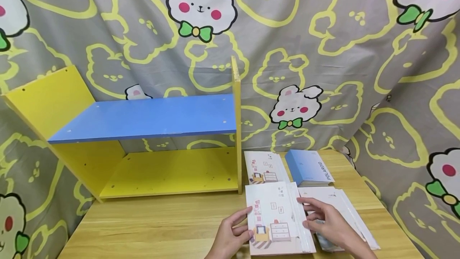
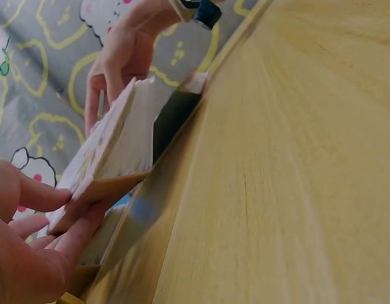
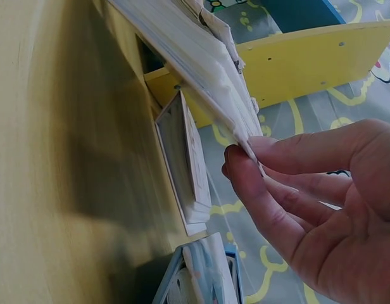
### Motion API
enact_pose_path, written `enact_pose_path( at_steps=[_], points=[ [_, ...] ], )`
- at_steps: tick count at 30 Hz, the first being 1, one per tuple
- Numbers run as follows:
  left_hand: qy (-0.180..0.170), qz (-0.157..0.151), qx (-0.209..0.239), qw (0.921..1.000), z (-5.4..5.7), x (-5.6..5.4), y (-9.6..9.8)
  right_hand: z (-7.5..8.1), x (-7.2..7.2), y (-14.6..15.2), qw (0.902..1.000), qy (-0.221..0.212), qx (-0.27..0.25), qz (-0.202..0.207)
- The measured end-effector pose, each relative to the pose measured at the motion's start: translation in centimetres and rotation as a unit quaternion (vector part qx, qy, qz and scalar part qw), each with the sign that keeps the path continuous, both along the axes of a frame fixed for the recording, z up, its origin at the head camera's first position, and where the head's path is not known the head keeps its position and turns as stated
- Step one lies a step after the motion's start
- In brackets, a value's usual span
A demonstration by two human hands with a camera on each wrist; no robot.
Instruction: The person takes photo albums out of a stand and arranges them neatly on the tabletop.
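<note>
A white photo album (image 1: 271, 215) with a drawn armchair and dresser on its cover is held between both hands, raised off the table. My left hand (image 1: 232, 233) grips its left edge, thumb on the cover and fingers underneath, as the left wrist view shows. At the opposite edge my right hand (image 1: 325, 221) pinches the cover between thumb and fingers, plain in the right wrist view. Thick pale pages (image 2: 128, 136) show between the covers. Partly hidden beneath the right hand lies another white album (image 1: 346, 211).
A similar white album (image 1: 264, 161) lies behind, beside a blue POLAROID album (image 1: 309, 165). To the left stands a yellow shelf unit with a blue middle board (image 1: 151, 115). A patterned curtain (image 1: 345, 59) hangs behind the wooden table (image 1: 151, 227).
</note>
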State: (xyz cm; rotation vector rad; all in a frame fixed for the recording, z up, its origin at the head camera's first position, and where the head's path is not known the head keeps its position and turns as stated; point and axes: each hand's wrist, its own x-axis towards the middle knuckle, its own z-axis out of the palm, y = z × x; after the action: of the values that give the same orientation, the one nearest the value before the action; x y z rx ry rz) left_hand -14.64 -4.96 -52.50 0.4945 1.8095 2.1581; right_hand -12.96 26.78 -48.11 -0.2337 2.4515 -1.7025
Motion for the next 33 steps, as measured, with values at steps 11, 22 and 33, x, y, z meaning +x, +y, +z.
enact_pose_path(
  at_steps=[11, 22, 33],
  points=[
    [-0.014, -0.001, -0.014, 0.9998, -0.23, 0.07, -0.13, -0.20, -0.02, -0.15, 0.9999, 0.009, 0.014, 0.005],
    [-0.017, 0.000, -0.020, 0.9996, -0.56, -0.16, 0.08, -0.52, -0.09, -0.16, 0.9996, 0.004, 0.026, -0.006],
    [-0.017, -0.001, -0.022, 0.9996, -0.68, -0.29, 0.23, -0.63, -0.01, -0.22, 0.9987, 0.019, 0.045, -0.017]
  ],
)
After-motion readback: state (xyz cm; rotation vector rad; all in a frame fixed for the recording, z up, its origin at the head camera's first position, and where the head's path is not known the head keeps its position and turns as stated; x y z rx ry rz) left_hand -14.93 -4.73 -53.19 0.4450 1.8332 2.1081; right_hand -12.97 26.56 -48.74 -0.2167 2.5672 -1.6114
